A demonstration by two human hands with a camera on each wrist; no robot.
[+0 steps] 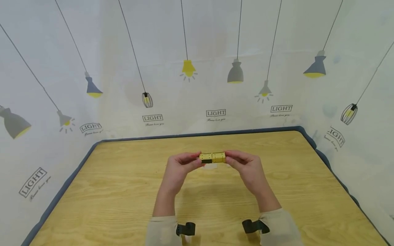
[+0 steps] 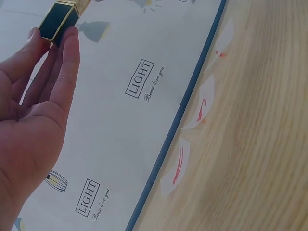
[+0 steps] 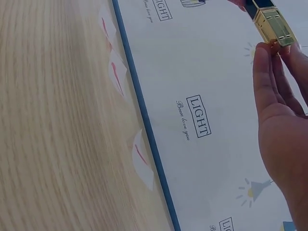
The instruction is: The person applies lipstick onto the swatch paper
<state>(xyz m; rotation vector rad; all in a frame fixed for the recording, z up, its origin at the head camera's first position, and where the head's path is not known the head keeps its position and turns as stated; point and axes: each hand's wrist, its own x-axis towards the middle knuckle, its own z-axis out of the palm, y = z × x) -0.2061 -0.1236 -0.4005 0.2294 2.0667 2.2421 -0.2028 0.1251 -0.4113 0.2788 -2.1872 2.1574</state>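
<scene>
A gold and black lipstick is held level over the table between both hands, its case joined in one piece with no red stick showing. My left hand pinches the dark end between thumb and fingers; the left wrist view shows that black, gold-edged part of the lipstick close up. At the other end, my right hand pinches the gold part, seen as a shiny embossed block of the lipstick in the right wrist view. Fingertips hide both ends of the case.
Small white paper pieces with red smears lie along the table's far edge, among them one paper piece and another paper piece. The wooden table has a blue border against a lamp-printed wall covering. Both wrists wear black straps.
</scene>
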